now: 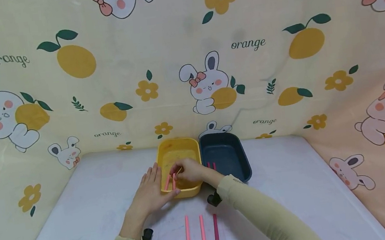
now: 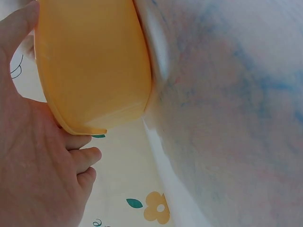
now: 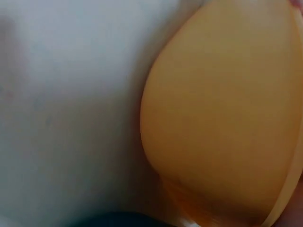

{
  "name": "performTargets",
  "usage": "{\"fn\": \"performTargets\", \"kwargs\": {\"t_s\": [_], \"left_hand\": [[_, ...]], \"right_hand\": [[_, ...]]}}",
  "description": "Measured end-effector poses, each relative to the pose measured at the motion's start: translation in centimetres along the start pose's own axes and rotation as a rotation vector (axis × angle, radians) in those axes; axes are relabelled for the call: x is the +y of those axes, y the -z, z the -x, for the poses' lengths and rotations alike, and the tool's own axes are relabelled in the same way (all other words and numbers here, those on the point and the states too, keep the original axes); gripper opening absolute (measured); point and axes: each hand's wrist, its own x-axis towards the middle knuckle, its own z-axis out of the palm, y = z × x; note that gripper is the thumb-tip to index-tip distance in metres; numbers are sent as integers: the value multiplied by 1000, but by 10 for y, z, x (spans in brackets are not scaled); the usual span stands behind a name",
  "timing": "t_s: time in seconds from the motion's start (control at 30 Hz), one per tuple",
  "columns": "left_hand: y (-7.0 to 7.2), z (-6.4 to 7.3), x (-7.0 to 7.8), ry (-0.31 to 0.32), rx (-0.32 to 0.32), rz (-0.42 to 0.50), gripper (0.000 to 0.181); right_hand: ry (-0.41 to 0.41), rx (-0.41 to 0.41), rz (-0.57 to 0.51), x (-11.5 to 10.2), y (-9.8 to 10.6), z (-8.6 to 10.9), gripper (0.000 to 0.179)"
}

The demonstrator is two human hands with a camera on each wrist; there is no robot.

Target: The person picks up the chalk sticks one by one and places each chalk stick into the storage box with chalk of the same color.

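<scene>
1. The yellow bin [image 1: 182,150] is standing on the table [image 1: 81,215], and the navy bin [image 1: 228,164] is just beside it, at its 3 o'clock
2. The left hand [image 1: 149,193] lies at 8 o'clock of the yellow bin, its fingers straight along the outside wall
3. The right hand [image 1: 190,170] pinches the upper end of a pink stick [image 1: 174,183] at 7 o'clock inside this bin, near a leaning stick [image 1: 167,183]
4. At 6 o'clock lie two lighter sticks [image 1: 187,230] and one darker stick [image 1: 215,228], well apart from the hands
</scene>
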Motion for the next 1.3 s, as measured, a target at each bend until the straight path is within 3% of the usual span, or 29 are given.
{"fn": "performTargets", "kwargs": {"t_s": [0.4,0.83,1.3], "left_hand": [[1,-2,1,1,-4,0,117],[-2,-2,-1,-3,-3,10,116],[-2,-2,0,-12,5,15,114]], "right_hand": [[26,-86,128,3,4,-17,16],[49,-83,215,6,-2,-23,15],[15,-56,203,6,-8,-25,17]]}}
